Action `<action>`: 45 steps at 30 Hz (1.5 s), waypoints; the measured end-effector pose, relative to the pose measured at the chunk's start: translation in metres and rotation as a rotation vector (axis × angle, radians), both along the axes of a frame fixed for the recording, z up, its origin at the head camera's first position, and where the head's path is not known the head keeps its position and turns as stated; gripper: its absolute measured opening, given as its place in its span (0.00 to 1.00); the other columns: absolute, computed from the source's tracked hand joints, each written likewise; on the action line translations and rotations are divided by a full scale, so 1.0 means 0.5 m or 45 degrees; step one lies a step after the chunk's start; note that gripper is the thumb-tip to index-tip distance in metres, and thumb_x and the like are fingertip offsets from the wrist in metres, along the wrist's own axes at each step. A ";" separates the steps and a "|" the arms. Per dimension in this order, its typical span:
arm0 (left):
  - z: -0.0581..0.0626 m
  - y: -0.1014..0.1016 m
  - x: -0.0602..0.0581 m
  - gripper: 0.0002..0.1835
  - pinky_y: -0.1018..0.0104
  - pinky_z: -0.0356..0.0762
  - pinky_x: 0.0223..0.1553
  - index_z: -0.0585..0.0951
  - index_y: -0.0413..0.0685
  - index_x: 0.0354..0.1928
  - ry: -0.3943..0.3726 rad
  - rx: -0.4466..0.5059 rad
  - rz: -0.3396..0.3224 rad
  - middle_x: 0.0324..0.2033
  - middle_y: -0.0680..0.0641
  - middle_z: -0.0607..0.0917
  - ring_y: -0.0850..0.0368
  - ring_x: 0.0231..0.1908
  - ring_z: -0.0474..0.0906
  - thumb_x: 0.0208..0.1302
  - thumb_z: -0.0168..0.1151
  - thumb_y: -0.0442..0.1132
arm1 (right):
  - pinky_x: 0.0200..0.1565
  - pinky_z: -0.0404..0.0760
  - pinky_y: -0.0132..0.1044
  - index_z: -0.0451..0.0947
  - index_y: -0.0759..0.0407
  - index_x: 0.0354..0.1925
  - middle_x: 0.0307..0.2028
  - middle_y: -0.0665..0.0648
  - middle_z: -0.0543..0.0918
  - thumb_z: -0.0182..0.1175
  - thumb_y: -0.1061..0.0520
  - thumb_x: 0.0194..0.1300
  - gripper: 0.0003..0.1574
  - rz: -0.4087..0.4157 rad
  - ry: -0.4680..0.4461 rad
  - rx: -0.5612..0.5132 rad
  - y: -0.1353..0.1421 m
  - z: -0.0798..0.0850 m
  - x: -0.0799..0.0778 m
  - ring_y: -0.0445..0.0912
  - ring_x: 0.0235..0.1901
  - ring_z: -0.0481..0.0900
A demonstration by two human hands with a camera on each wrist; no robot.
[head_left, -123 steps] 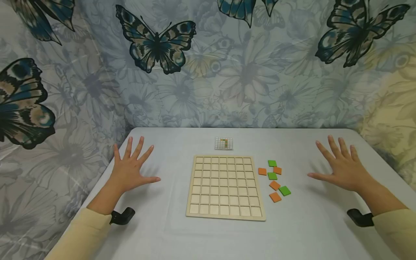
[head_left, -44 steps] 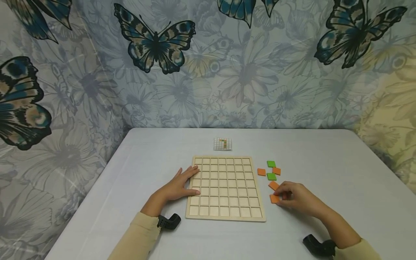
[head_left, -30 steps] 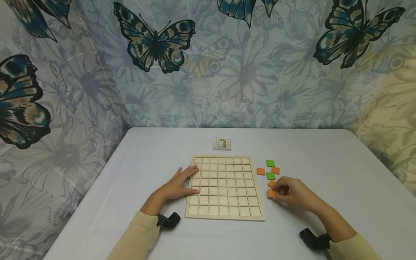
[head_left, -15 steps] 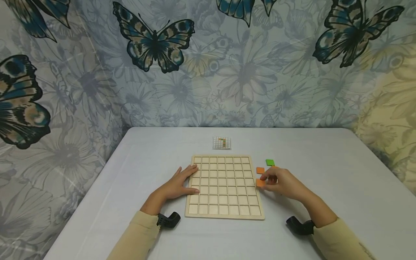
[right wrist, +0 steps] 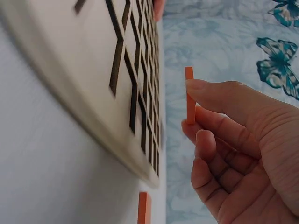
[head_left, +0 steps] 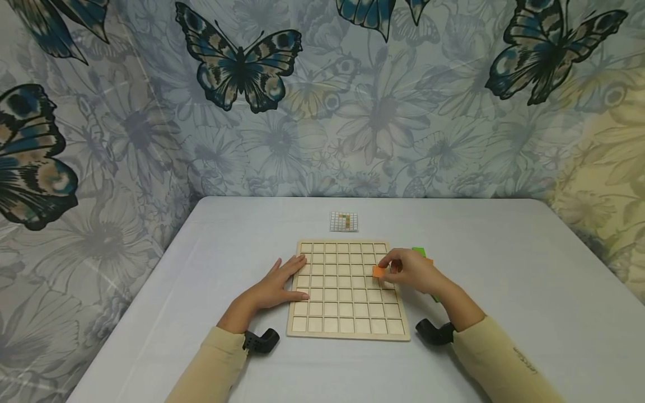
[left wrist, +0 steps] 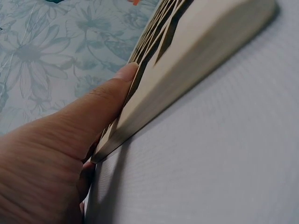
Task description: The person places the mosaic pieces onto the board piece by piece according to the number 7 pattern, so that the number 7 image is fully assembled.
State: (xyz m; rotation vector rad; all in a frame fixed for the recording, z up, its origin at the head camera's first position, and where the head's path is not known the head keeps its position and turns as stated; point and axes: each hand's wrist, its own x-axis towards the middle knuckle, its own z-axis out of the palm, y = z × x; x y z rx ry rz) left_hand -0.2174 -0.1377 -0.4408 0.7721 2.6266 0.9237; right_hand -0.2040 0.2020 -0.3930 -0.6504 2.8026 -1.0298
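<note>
A pale wooden grid board (head_left: 347, 324) with rows of square cells lies on the white table. My left hand (head_left: 274, 288) rests on its left edge, fingers and thumb extended; in the left wrist view the thumb (left wrist: 98, 100) lies against the board's rim. My right hand (head_left: 413, 271) is over the board's right side and pinches a thin orange square tile (head_left: 378, 271) between thumb and index finger. In the right wrist view that orange tile (right wrist: 190, 98) appears edge-on, apart from the board (right wrist: 93, 107).
Just right of the board, partly hidden by my right hand, are a green tile (head_left: 419, 251) and an orange tile (head_left: 430, 261). Another orange tile (right wrist: 144, 210) shows low in the right wrist view. Behind the board lies a small grid card (head_left: 344, 221) with coloured squares.
Both hands came in from the table's sides. The left hand settled on the board's edge; the right picked up an orange tile and carried it left and away from me, over the board.
</note>
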 end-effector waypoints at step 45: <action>-0.002 -0.003 -0.003 0.48 0.51 0.25 0.73 0.54 0.48 0.72 0.006 -0.016 -0.016 0.73 0.51 0.50 0.53 0.73 0.40 0.55 0.64 0.57 | 0.26 0.75 0.30 0.82 0.65 0.41 0.33 0.58 0.82 0.66 0.60 0.56 0.14 0.073 -0.090 -0.045 -0.197 -0.009 -0.124 0.42 0.24 0.72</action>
